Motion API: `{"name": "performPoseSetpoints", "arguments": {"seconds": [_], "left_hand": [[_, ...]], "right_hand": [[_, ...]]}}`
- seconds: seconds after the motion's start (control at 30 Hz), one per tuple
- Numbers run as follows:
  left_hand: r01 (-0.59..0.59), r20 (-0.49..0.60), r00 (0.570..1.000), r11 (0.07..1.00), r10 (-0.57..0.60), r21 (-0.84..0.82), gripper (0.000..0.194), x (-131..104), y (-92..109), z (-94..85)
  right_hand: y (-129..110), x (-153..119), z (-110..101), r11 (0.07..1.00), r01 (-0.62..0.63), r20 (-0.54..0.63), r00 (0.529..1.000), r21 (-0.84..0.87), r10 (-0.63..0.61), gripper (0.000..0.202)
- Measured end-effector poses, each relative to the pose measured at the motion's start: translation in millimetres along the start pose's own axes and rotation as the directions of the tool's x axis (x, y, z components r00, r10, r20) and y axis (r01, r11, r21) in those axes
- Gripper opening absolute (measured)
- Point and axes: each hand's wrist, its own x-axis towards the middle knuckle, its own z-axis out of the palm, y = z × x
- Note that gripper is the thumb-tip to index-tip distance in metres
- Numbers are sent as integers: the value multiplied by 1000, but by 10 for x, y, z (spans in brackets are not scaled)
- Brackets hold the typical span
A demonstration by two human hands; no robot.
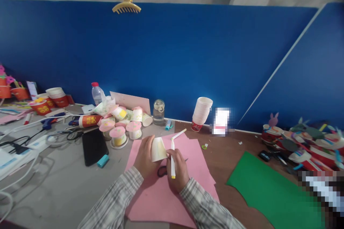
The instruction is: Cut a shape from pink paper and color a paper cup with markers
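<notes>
A pale paper cup (159, 149) lies tilted in my left hand (145, 155), its fingers wrapped round the side. My right hand (177, 170) holds a white marker (173, 161) with a yellow end pointing down toward me, its fingertips close to the cup's right edge. Both hands are above pink paper sheets (161, 204). Dark scissors (162, 171) lie on the paper, partly hidden by my hands. Another slim white pen (179, 134) rests at the paper's top edge.
Decorated cups with pink tops (118, 134), a black phone (94, 146) and a teal block (103, 161) are on the left. A glass jar (158, 112) and stacked cups (201, 112) stand at the back. Green paper (271, 189) and more crafted cups (317, 146) are on the right.
</notes>
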Motion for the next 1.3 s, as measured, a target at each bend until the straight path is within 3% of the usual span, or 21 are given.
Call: {"name": "performPoseSetpoints", "arguments": {"seconds": [0.2,0.37,0.47,0.6,0.77,1.3], "left_hand": [[45,54,998,996,-41,-80,77,22,-84,11],[-72,-33,997,995,74,68,73,39,-194,27],[-154,-24,987,975,159,158,74,33,-263,40],[-173,-15,984,967,179,188,77,28,-300,43],[-163,-13,986,968,169,191,76,35,-280,34],[-156,-43,985,974,165,165,76,43,-252,22]], "right_hand": [[-7,2,8,999,33,-47,998,24,-32,25],[-56,-6,-44,988,103,-90,992,117,-93,35],[-70,-15,-77,970,137,-47,990,201,-130,32],[-75,-30,-96,960,198,12,979,196,-204,30],[-78,-51,-79,985,106,-16,994,136,-104,23],[-62,-54,-70,994,67,7,998,81,-68,19]]}}
